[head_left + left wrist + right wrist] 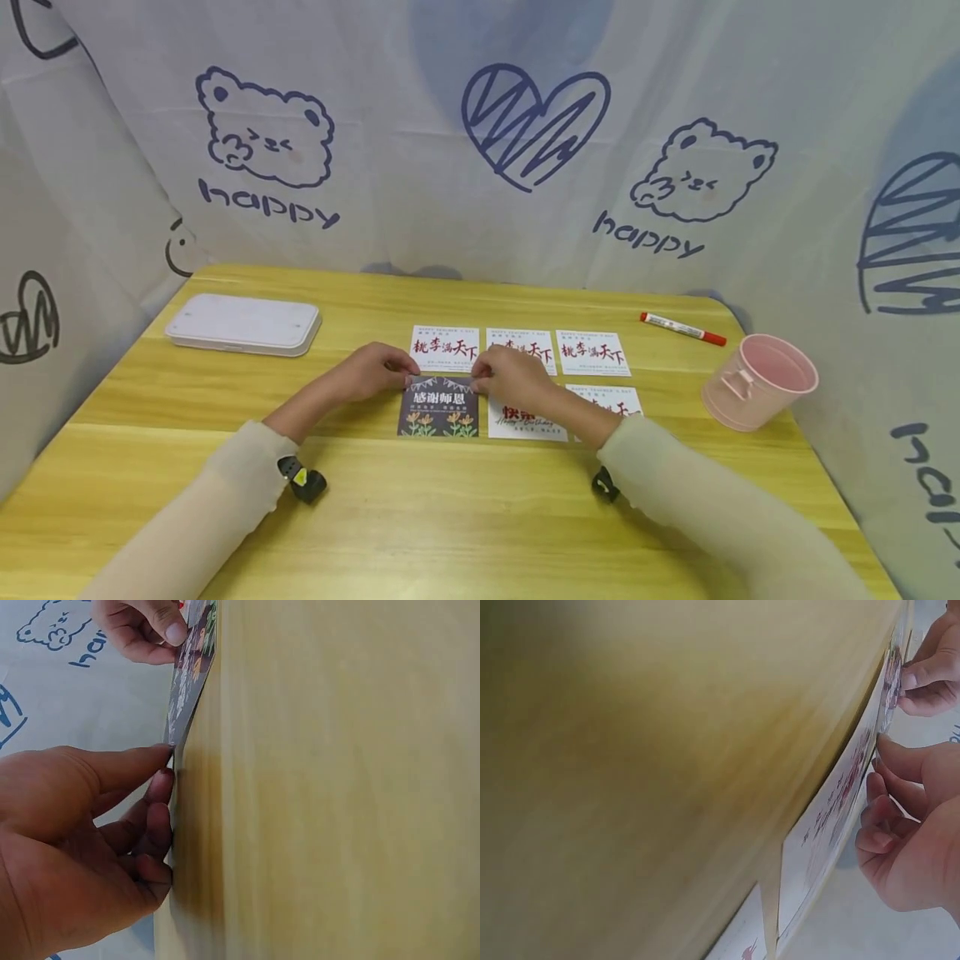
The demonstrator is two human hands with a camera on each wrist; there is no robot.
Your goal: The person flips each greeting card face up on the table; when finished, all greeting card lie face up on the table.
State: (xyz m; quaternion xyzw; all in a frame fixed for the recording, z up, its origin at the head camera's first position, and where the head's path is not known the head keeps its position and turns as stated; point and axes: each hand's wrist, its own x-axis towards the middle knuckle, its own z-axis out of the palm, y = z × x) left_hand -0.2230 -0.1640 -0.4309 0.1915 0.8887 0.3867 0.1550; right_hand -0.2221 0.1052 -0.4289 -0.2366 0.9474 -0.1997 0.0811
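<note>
A dark card (438, 414) with white Chinese lettering and orange flowers lies in the front row of cards. My left hand (367, 372) pinches its upper left corner between thumb and fingers. At its upper right corner my right hand (517, 382) does the same. In the left wrist view the thumb of the left hand (82, 832) presses on the card's corner (180, 720). A white birthday card (525, 427) lies to the right, partly hidden under the right hand and wrist. Behind the dark card is a white card (446, 346) with red lettering.
Two more white cards with red lettering, a middle one (546, 342) and a right one (592, 354), complete the back row. Another front card (600, 400) is partly covered by the right arm. A white case (243, 323), a red-capped marker (682, 328) and a pink mug (731, 392) stand around.
</note>
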